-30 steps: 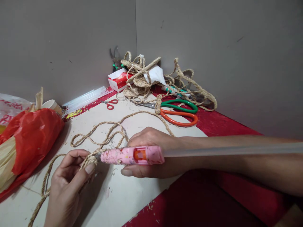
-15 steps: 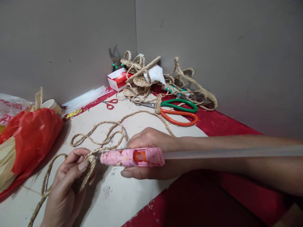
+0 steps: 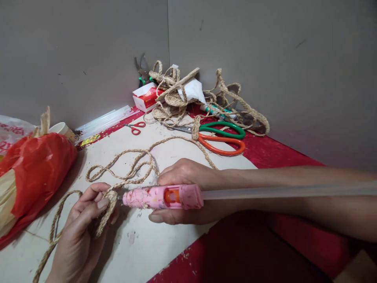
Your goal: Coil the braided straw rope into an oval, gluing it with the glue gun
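Observation:
My right hand (image 3: 188,177) is wrapped round a pink hot glue gun (image 3: 153,197), with a long clear glue stick (image 3: 265,192) running out of its back end. The gun's nozzle points left and meets, or nearly meets, a coiled piece of braided straw cord (image 3: 106,214). Thumb and fingers of my left hand (image 3: 84,228) pinch that coil; its underside is hidden in the palm. From the coil a loose length of cord (image 3: 131,173) loops across the white sheet (image 3: 159,243). A thicker braid (image 3: 53,236) lies left of my left hand.
Large scissors (image 3: 222,137) with green and orange handles lie beyond my right hand, small red scissors (image 3: 137,128) beside them. Behind are piled braids (image 3: 173,98), a red-and-white box (image 3: 145,97) and pruning shears (image 3: 143,72). A red plastic bag (image 3: 44,165) and glue sticks (image 3: 108,122) are at left.
My left hand and the coil have shifted slightly left, and the coil has turned a little. The glue gun has moved slightly left with it; the whole view has drifted slightly.

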{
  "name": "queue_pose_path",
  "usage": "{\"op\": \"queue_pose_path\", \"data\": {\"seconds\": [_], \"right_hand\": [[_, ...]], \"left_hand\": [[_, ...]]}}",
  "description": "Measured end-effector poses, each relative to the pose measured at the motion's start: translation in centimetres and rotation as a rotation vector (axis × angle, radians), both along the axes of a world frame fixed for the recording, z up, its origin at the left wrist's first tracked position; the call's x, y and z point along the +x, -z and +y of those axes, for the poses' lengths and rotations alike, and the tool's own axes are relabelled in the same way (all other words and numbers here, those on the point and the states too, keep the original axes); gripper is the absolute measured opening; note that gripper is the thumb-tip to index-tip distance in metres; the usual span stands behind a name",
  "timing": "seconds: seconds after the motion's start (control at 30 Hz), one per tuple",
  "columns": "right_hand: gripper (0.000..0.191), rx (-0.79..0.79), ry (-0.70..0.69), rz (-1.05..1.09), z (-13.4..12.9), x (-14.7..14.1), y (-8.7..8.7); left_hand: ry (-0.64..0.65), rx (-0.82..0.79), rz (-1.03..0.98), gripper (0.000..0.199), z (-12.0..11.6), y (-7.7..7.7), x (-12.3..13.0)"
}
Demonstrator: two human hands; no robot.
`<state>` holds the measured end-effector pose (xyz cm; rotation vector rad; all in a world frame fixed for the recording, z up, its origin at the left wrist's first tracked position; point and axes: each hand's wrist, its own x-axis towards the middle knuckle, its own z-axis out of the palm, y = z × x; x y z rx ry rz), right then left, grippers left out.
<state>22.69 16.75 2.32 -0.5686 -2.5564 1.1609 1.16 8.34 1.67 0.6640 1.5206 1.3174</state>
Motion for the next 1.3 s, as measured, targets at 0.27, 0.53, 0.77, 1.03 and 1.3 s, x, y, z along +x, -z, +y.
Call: {"op": "queue_pose_path", "data": {"seconds": [0.27,0.53,0.77,1.03,1.3], "right_hand": [[0.037,0.044,0.036,0.008,-0.1,-0.1,0.1],[0.044,0.106,0.037,-0.027,-0.2,-0.3,0.0],[0.045,0.109,0.028,-0.142,-0.2,-0.3,-0.3],[0.047,0.149,0.040,-0.082,-0.4,-0.2,0.9],[0.045,0.138,0.082,0.025,0.0,-0.4,1.7]], "left_hand": [[-0.018,0.004,-0.008,0.031,0.3,1.1,-1.0],[-0.008,-0.005,-0.032,0.029,0.3,1.0,-0.8],[-0.006,0.006,-0.043,0.024,0.5,0.7,-0.3],[-0.046,-0.015,-0.104,0.026,0.4,-0.3,0.8],[-0.007,-0.035,-0.133,0.027,0.3,0.6,-0.2]]}}
